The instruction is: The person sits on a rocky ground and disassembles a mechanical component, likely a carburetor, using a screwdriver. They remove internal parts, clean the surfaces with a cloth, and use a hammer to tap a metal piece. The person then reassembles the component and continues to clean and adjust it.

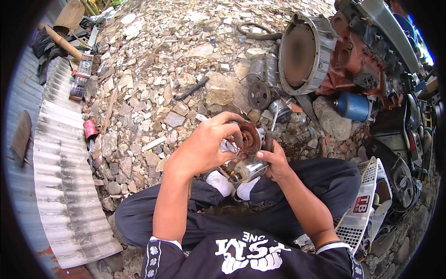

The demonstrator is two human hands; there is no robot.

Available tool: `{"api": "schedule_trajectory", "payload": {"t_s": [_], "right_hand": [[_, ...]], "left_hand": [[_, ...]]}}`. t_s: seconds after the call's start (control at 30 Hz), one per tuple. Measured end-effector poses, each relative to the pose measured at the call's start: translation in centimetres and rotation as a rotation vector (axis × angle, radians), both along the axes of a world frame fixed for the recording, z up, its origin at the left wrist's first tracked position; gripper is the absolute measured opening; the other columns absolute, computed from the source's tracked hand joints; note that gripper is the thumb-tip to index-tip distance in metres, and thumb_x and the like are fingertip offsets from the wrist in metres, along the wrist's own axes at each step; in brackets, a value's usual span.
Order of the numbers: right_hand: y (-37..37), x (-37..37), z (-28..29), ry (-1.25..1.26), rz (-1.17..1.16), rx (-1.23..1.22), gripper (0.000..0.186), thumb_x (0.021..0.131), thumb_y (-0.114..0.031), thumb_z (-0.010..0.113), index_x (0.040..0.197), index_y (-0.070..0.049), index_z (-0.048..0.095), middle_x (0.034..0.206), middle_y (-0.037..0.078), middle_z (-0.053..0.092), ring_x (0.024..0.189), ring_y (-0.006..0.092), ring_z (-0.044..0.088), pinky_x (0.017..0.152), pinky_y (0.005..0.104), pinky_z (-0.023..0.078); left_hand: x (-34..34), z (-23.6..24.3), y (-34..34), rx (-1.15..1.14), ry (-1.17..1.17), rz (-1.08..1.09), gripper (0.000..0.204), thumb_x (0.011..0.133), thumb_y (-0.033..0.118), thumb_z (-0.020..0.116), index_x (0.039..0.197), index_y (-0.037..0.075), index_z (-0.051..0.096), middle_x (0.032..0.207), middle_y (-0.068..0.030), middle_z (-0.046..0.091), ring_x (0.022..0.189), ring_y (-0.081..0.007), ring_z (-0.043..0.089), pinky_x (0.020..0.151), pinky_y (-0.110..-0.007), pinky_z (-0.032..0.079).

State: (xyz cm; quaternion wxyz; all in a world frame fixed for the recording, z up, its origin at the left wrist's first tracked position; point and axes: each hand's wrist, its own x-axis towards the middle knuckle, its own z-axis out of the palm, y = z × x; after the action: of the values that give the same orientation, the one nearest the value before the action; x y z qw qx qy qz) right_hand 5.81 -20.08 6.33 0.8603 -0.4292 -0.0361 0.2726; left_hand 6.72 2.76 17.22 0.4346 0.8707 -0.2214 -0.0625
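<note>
Both hands meet just below centre, over the person's crossed legs. The left hand (209,144) pinches the rusty round rotor (249,138) of a small metal motor part (248,168); the right hand (275,162) grips that part's body. At two o'clock, a rusty engine block (353,51) lies on stone rubble (153,69).

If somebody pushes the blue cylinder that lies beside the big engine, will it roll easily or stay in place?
The blue cylinder lies on its side, so its round body could roll in principle. It rests among uneven stones, wedged near a large rock, which would probably stop it soon. It looks like metal, so likely stiff and rather heavy.
</note>
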Motion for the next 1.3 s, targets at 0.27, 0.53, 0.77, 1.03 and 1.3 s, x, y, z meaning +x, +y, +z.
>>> {"api": "schedule_trajectory", "payload": {"t_s": [0.27,0.53,0.77,1.03,1.3], "right_hand": [[-0.4,0.0,-1.6,0.071,0.045,0.035,0.065,0.084,-0.011,0.080,0.139,0.006,0.050,0.124,0.019,0.069,0.107,0.0299,0.073,0.100,0.0444,0.057],[-0.9,0.2,-2.4,0.030,0.090,-0.006,0.063,0.084,-0.009,0.079,0.137,0.008,0.049,0.122,0.021,0.069,0.107,0.0303,0.073,0.099,0.0461,0.058],[-1.0,0.4,-1.7,0.129,0.082,0.071,0.064,0.084,-0.009,0.079,0.137,0.008,0.048,0.120,0.022,0.069,0.105,0.0323,0.074,0.100,0.0454,0.057],[-1.3,0.6,-1.7,0.080,0.132,0.035,0.066,0.082,-0.010,0.079,0.138,0.008,0.049,0.119,0.020,0.070,0.103,0.0317,0.074,0.099,0.0444,0.058],[-1.3,0.5,-0.8,0.145,0.129,0.095,0.063,0.083,-0.011,0.078,0.136,0.009,0.051,0.118,0.020,0.069,0.100,0.0293,0.075,0.092,0.0433,0.062]], "left_hand": [[0.0,0.4,-0.5,-0.098,0.222,0.114,0.074,0.063,-0.005,0.090,0.130,0.013,0.064,0.133,-0.0129,0.066,0.105,-0.0266,0.073,0.090,-0.038,0.062],[1.4,-1.4,0.5,0.047,-0.054,-0.124,0.083,0.060,0.001,0.093,0.137,0.012,0.063,0.136,-0.0126,0.063,0.109,-0.0246,0.071,0.091,-0.038,0.064],[1.1,-1.1,1.3,0.016,0.101,-0.066,0.075,0.055,0.010,0.097,0.123,0.007,0.067,0.122,-0.0094,0.067,0.106,-0.0297,0.069,0.090,-0.038,0.060],[1.5,-0.8,0.9,0.101,-0.029,-0.114,0.078,0.048,0.018,0.098,0.118,0.008,0.068,0.113,-0.0102,0.064,0.107,-0.0337,0.064,0.094,-0.042,0.053],[1.7,-1.4,1.1,0.145,0.104,-0.129,0.073,0.051,0.022,0.101,0.115,0.006,0.069,0.109,-0.0095,0.061,0.105,-0.0310,0.064,0.092,-0.041,0.054]]}}
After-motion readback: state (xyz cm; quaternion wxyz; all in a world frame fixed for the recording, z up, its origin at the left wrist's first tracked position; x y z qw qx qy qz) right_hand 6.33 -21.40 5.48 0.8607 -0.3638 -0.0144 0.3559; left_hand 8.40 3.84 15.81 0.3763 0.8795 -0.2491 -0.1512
